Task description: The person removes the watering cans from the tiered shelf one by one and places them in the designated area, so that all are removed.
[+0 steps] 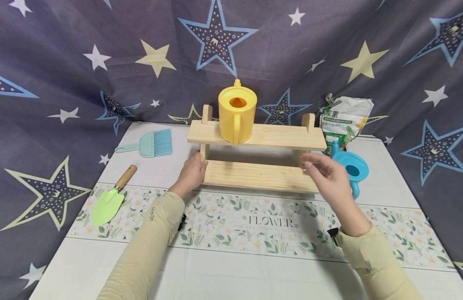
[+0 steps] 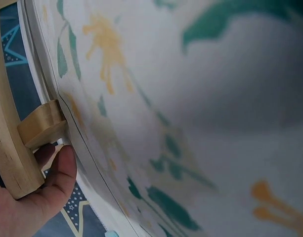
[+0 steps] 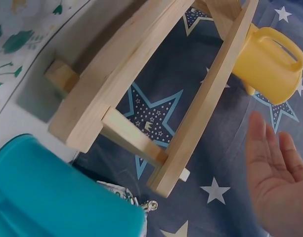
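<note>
A two-tier wooden shelf (image 1: 261,177) stands at the middle of the table. On its upper board sits a yellow watering can (image 1: 227,123), upright, its spout pointing away from me. My left hand (image 1: 190,175) grips the shelf's left end; in the left wrist view, fingers and thumb of that hand (image 2: 55,190) curl round the wood edge beside a small wooden foot (image 2: 42,123). My right hand (image 1: 330,179) hovers by the shelf's right end. The right wrist view shows that hand (image 3: 282,182) apart from the wood, fingers extended and holding nothing.
Right of the shelf stands a blue watering can (image 1: 361,162), in front of a clipped white-and-green bag (image 1: 353,112). Leftward lie a small teal brush and dustpan (image 1: 146,146) and a green trowel (image 1: 108,206) with a wooden handle. Star-patterned cloth (image 1: 141,25) hangs behind the table.
</note>
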Demonstrator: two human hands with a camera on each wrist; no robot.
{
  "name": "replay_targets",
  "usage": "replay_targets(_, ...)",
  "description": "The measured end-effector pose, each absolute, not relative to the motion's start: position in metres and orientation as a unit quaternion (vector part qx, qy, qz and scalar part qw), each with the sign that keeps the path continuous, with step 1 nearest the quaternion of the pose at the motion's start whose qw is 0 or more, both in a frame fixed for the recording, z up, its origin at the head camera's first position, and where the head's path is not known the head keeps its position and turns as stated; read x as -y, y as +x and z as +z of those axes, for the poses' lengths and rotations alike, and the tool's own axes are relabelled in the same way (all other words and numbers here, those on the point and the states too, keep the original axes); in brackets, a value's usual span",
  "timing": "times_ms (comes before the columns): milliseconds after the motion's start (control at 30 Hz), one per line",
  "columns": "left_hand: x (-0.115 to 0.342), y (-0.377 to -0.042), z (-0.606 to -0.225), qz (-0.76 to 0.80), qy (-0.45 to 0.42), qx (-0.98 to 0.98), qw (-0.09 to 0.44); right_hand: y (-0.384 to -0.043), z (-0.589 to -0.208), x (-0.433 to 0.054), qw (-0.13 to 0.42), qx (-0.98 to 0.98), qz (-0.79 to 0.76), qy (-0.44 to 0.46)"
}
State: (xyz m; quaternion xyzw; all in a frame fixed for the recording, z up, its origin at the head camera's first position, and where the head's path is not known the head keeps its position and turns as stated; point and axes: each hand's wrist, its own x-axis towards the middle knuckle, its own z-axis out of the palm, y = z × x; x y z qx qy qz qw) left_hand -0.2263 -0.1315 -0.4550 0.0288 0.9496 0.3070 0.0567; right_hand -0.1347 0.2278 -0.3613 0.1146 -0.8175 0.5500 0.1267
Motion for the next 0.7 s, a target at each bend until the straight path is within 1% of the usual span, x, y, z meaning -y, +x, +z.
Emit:
replay_targets(367, 0.132, -0.225, -0.454, 0.306, 0.039, -0.950, 0.047, -0.142, -0.361, -0.215, 0.100, 0.804, 0.571, 0.136)
replay_targets(700, 0.131, -0.226, -0.455, 0.311, 0.030, -0.948, 0.052, -0.150, -0.361, -0.199, 0.085, 0.796, 0.580, 0.153)
